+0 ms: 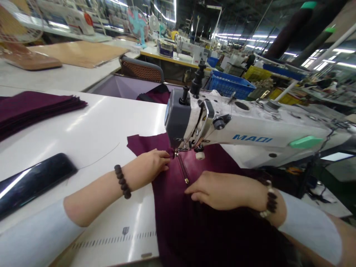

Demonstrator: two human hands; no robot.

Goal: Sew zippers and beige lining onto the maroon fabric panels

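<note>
Left hand [152,165]: fingers extended, close together, on burgundy cloth [172,211] just beside presser foot [177,152]. Right hand [219,190]: fingers loosely curled over same cloth; pinching or not, cannot tell. Zipper [182,167] between both hands' fingers. Sewing machine [250,128] beyond right fingers.

Ceiling tubes [175,11] shine; glare streaks the white tabletop [125,115].
</note>
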